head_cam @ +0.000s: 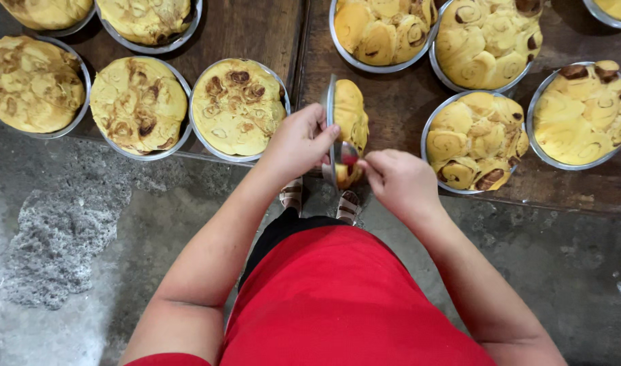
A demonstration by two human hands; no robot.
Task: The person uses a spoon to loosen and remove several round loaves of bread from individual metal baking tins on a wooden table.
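Observation:
My left hand grips a round metal pan tipped up on its edge, with a yellow baked swirl bread showing at its open side. My right hand pinches a small spoon-like metal tool against the lower rim of that pan, where the bread meets the metal. Both hands hover at the front edge of the dark wooden boards.
Several round metal pans of yellow swirl bread cover the boards: flat-topped ones at left, roll-topped ones at right. Below lies a grey concrete floor with a pale ash patch. My sandalled feet stand by the boards.

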